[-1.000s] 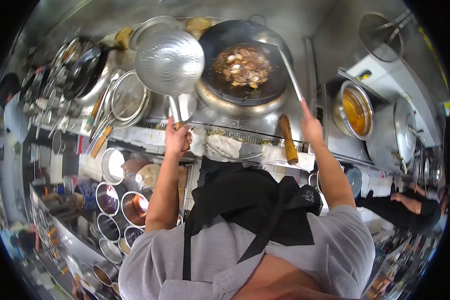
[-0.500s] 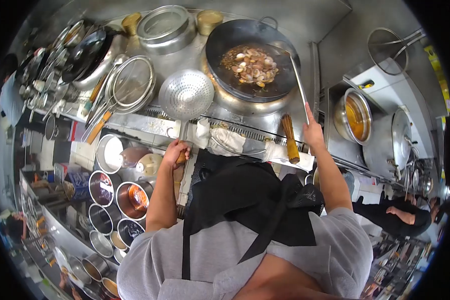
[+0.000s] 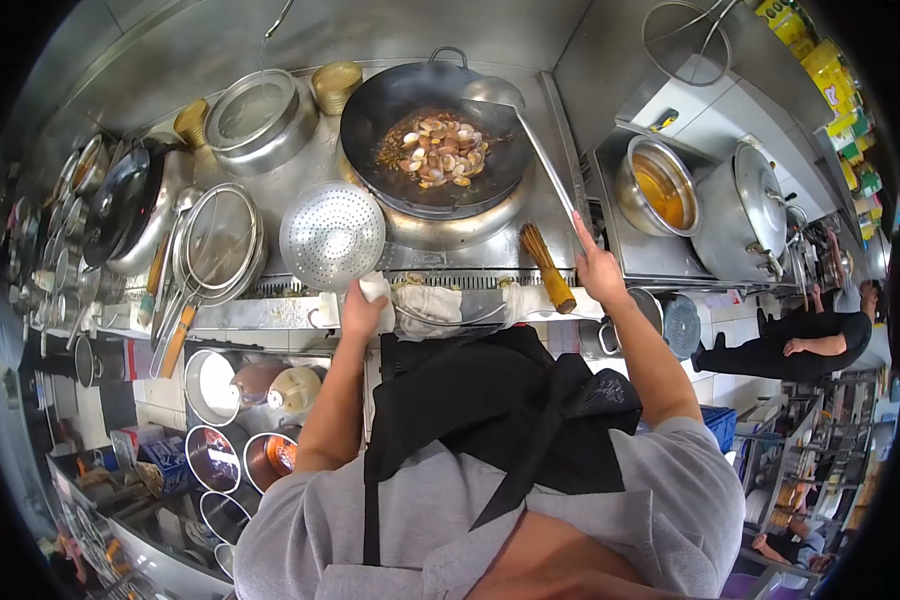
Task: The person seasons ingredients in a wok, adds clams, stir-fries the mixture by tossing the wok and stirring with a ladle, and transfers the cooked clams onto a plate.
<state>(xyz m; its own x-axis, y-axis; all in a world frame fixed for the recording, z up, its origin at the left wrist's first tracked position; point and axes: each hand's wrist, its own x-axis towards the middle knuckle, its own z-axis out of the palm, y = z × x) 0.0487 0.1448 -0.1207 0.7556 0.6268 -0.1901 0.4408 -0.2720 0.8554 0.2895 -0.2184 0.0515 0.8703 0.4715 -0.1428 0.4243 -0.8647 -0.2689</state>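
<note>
In the head view my right hand (image 3: pixel 600 276) grips the long handle of a ladle (image 3: pixel 494 92), whose bowl is raised over the wok's right side. Clams in their shells (image 3: pixel 444 149) lie in brown sauce in the black wok (image 3: pixel 370 110). My left hand (image 3: pixel 363 312) is closed on a white cloth (image 3: pixel 373 288) at the stove's front edge. Just beyond that hand a perforated skimmer (image 3: pixel 332 236) rests on the stove top; its handle is hidden. A bamboo brush (image 3: pixel 547 272) lies near my right hand.
Wire strainers (image 3: pixel 222 240) lie at the left, near a lidded pot (image 3: pixel 258 120). A steel bowl of orange liquid (image 3: pixel 660 190) and a tall pot (image 3: pixel 735 225) stand right. Sauce containers (image 3: pixel 213 458) sit below left. A person in black (image 3: pixel 800 345) stands farther right.
My left hand has let go of the skimmer's wooden handle and taken hold of the white cloth. The ladle has risen from the wok's inside. The camera view has shifted.
</note>
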